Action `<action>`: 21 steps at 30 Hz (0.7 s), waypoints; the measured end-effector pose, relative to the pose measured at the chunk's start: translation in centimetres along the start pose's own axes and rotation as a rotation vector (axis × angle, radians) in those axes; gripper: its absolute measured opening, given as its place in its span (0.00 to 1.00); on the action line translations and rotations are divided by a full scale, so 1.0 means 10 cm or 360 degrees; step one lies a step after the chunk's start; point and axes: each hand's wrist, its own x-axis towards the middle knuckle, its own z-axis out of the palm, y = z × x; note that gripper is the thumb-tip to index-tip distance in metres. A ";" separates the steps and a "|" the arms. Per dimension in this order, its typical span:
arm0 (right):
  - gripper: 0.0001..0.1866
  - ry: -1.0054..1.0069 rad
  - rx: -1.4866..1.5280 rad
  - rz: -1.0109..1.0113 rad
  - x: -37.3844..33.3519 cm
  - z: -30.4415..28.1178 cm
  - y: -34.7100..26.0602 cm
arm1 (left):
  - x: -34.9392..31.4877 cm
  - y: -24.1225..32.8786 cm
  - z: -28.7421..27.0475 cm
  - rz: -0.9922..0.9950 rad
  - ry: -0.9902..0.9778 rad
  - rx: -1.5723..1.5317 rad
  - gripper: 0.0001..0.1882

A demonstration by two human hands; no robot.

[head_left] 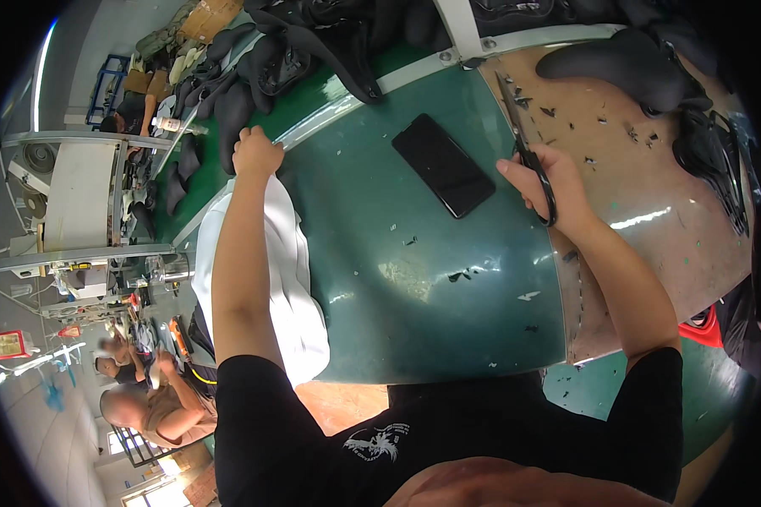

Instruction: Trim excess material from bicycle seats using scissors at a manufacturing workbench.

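The left arm reaches almost straight ahead, its forearm passing over a white cloth (292, 296), and the left hand (258, 154) is at the metal rail along the left edge of the tabletop (355, 228). Its fingers are bent beside a black padded piece (232, 114); I cannot tell whether they grip it. That piece lies among other dark pieces on the green surface beyond the rail, its long axis running away from the person.

The right arm bends at the elbow, its forearm slanting forward and inward. The fingers of the right hand (558, 182) are closed around the handles of the black scissors (525, 148), held over the tabletop just right of a dark phone (444, 166). The blades point away from the person, leaning slightly left, with the handles nearest the wrist.
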 end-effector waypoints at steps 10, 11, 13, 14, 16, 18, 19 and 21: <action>0.10 0.0074 0.0007 0.0211 -0.03 0.00 -0.07 | 0.89 -0.95 0.64 -0.0762 -0.0220 -0.0175 0.45; 0.10 0.0077 0.0002 0.0203 -0.02 0.00 -0.05 | 0.96 -1.09 0.77 -0.0833 -0.0256 -0.0254 0.47; 0.10 0.0006 0.0118 0.0180 -0.03 0.00 -0.06 | 1.07 -1.61 1.00 -0.0853 -0.0179 -0.0351 0.49; 0.10 -0.0034 0.0114 0.0206 -0.02 0.00 -0.07 | 1.10 -1.72 1.09 -0.0856 -0.0133 -0.0452 0.52; 0.10 -0.0006 0.0087 0.0187 -0.02 -0.03 -0.05 | 1.13 -1.52 1.21 -0.0801 -0.0145 -0.0495 0.54; 0.09 0.0030 0.0062 0.0172 -0.04 -0.06 -0.03 | 1.09 -1.20 1.14 -0.0753 -0.0156 -0.0480 0.56; 0.09 0.0030 0.0056 0.0173 -0.04 -0.06 -0.04 | 1.09 -1.14 1.01 -0.0744 -0.0145 -0.0483 0.56; 0.09 0.0022 0.0066 0.0160 -0.05 -0.07 -0.03 | 1.05 -1.12 0.77 -0.0635 -0.0107 -0.0547 0.50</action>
